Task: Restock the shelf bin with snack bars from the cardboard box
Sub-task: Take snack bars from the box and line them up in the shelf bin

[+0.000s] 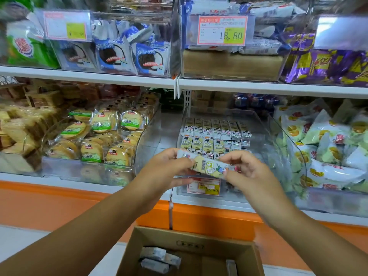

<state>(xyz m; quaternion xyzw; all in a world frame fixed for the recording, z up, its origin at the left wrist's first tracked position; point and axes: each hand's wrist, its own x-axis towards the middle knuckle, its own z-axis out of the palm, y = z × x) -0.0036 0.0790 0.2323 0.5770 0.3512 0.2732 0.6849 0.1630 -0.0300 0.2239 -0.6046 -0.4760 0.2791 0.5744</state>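
A yellow-and-white wrapped snack bar (210, 167) is held level in front of the clear shelf bin (264, 136). My left hand (169, 168) pinches its left end and my right hand (247, 172) pinches its right end. Inside the bin, two rows of the same snack bars (215, 134) stand side by side at the left; the bin's right part holds none. Below, at the bottom of the view, the open cardboard box (191, 246) holds a few wrapped bars (157, 259) on its floor.
A price tag (204, 186) hangs on the bin's front. A clear bin of round biscuits (103, 140) stands to the left, white-and-yellow bags (326, 152) to the right. The upper shelf (179, 80) carries more bins. An orange base (59, 204) runs under the shelf.
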